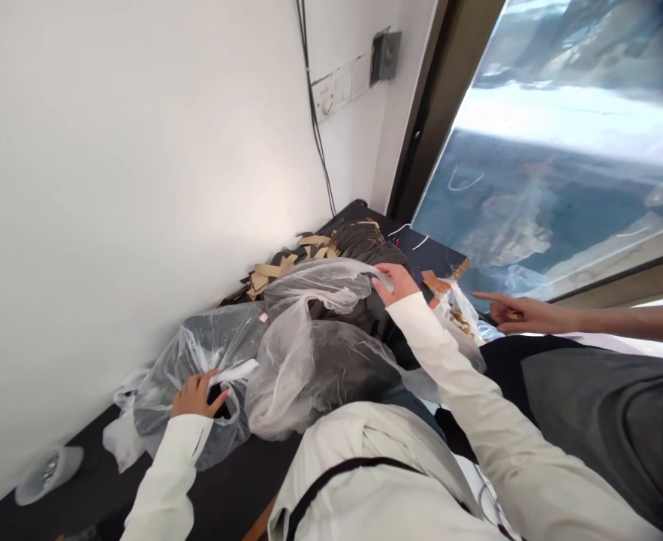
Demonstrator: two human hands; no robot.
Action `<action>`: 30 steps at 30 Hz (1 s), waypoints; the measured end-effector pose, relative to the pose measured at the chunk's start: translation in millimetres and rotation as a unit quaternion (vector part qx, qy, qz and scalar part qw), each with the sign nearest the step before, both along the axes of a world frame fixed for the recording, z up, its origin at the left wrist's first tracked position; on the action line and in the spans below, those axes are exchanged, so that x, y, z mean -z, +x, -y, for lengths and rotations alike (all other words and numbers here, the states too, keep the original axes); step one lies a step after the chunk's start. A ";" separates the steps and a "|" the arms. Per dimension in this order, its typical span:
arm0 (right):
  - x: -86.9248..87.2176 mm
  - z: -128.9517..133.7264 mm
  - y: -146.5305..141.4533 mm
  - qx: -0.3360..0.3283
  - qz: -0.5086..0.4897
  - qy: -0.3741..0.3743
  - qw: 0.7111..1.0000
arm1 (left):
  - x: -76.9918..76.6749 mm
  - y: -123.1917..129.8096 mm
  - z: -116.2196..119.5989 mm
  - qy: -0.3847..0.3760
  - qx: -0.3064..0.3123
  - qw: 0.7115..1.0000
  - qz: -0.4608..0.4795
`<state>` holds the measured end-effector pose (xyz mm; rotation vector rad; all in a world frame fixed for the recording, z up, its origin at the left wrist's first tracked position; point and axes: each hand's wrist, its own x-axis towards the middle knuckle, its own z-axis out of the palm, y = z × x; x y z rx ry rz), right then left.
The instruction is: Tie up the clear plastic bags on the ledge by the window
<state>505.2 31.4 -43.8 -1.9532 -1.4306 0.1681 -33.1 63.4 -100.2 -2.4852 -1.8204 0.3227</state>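
Observation:
My right hand (397, 284) is closed on the rim of a large, cloudy plastic bag (291, 361), pinching it between thumb and fingers. Dark material shows through this bag. To the left, my left hand (197, 395) rests on a clear plastic bag (196, 342) that has dark contents. Its thumb and fingers are apart around a dark gap, beside a rolled white edge (238, 371). Whether it grips any of the film is hard to make out.
Behind the bags lie dark bundled strips (359, 244) and tan-edged pieces (266, 274). A clear cup (49, 473) tilts at the lower left. Another person's hand (525, 312) points from the right, near a small bag of brown pieces (459, 315). Cables (315, 113) run down the wall beside a glass pane (545, 173).

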 end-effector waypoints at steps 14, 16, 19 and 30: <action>66.1 70.6 -90.5 -0.254 -0.053 -0.139 0.956 | 4.6 10.6 4.9 0.031 -0.051 0.998 0.019; 68.2 68.7 -92.8 -0.281 -0.057 -0.174 0.942 | 4.4 12.0 5.7 0.033 -0.054 0.998 0.020; 68.5 68.2 -99.7 -0.322 -0.063 -0.215 0.920 | 4.5 14.6 7.6 0.037 -0.061 0.997 0.024; 82.6 81.2 -133.3 -0.422 -0.073 -0.300 0.852 | 0.6 23.5 9.4 0.030 -0.073 0.997 0.021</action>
